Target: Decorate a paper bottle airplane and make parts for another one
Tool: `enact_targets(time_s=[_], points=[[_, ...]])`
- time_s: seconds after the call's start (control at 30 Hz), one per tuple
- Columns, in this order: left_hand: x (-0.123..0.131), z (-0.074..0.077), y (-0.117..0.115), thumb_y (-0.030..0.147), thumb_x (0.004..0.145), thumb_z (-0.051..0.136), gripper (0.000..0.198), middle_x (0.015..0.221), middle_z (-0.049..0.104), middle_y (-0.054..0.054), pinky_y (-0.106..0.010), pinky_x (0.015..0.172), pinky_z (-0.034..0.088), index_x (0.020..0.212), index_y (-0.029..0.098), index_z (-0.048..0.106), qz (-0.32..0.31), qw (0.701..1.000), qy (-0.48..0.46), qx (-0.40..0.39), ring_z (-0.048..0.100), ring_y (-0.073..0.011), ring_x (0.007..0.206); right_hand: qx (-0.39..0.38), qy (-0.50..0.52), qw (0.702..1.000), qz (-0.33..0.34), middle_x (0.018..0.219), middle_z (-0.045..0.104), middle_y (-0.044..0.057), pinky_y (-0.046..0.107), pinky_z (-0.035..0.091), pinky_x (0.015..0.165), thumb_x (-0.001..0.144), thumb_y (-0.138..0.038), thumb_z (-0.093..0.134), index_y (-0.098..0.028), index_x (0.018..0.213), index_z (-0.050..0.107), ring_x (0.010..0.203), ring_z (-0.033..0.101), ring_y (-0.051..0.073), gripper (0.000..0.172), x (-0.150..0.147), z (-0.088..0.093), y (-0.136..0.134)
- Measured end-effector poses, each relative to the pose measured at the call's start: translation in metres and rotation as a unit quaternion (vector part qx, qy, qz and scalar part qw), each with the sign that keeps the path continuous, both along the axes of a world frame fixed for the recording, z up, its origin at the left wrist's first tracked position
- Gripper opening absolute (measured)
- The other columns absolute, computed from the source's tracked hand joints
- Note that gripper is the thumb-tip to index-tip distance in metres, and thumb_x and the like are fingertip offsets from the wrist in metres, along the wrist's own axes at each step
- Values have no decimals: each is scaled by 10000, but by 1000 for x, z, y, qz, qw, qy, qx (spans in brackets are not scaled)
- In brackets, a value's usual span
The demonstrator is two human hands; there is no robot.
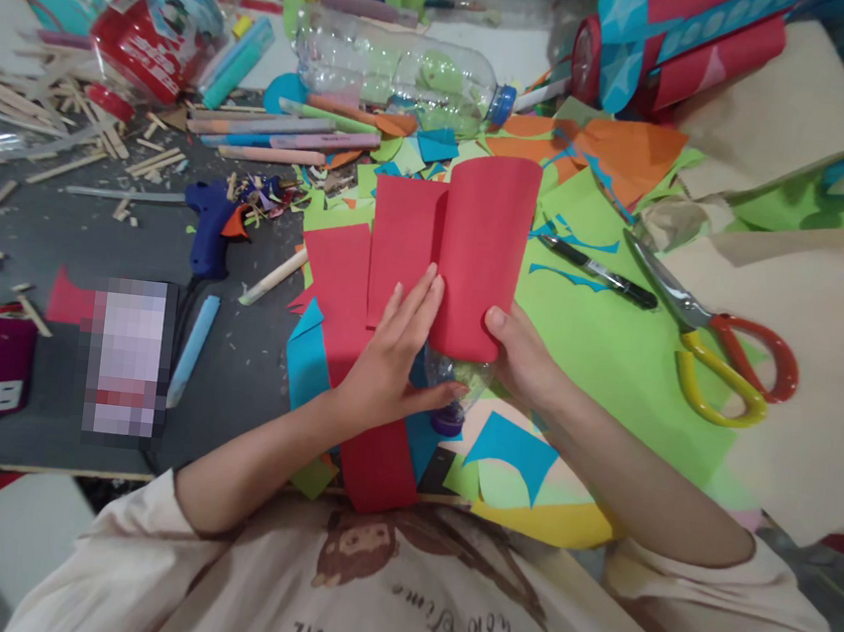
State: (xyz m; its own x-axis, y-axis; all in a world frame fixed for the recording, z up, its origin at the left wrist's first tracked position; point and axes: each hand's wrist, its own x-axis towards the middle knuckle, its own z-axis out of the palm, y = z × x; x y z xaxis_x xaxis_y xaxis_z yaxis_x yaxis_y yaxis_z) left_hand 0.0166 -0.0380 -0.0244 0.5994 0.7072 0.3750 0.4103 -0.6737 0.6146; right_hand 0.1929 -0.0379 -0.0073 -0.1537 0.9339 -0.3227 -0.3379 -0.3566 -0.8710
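Observation:
A clear plastic bottle [461, 370] lies with its dark blue cap [447, 421] towards me and a curled sheet of red paper [485, 252] around its body. My right hand [524, 352] grips the wrapped bottle from the right, its thumb on the red paper and the other fingers hidden beneath. From the left, my left hand [395, 348] rests flat, fingers stretched along the red paper's left edge and thumb across the bottle's neck. Under and beside the left hand lie flat red paper pieces [408, 224] and a red strip [380, 463].
Red-and-yellow scissors [720, 347] and a black pen [599, 272] lie on green paper [575, 362] to the right. A blue glue gun [209, 228] sits left, near wooden sticks [7, 102]. Another clear bottle [403, 68], markers [290, 136] and a red-and-blue paper craft [669, 40] stretch across the back.

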Motion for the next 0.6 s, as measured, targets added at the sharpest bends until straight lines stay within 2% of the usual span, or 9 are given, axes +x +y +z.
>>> enact_targets(time_s=[0.17,0.33,0.6], points=[[0,1,0,639,943,459,952,1619,272,-264,-578,1209,274,1600,204,-75,-1,1000,-3,-2,258,-342,1528,20,-8,1000,-1,1290,687,96,429,508,1067,697,-715,720,-251,1286,604,1170,658,259,758,0,-3,-2],[2,0,-1,611,935,506,977,1647,210,-242,-553,1223,263,1600,210,-87,-8,1000,-18,-14,232,-344,1536,-5,9,1000,-7,1257,708,93,450,510,1067,617,-724,768,-256,1246,630,1148,672,272,796,-2,0,-1],[4,0,-6,601,942,499,985,1656,164,-245,-527,1223,282,1593,197,-121,-21,1000,-12,-7,160,-314,1554,-25,22,999,-7,1160,746,85,440,558,990,543,-624,856,-240,1136,675,1109,691,282,730,-1,2,-4]])
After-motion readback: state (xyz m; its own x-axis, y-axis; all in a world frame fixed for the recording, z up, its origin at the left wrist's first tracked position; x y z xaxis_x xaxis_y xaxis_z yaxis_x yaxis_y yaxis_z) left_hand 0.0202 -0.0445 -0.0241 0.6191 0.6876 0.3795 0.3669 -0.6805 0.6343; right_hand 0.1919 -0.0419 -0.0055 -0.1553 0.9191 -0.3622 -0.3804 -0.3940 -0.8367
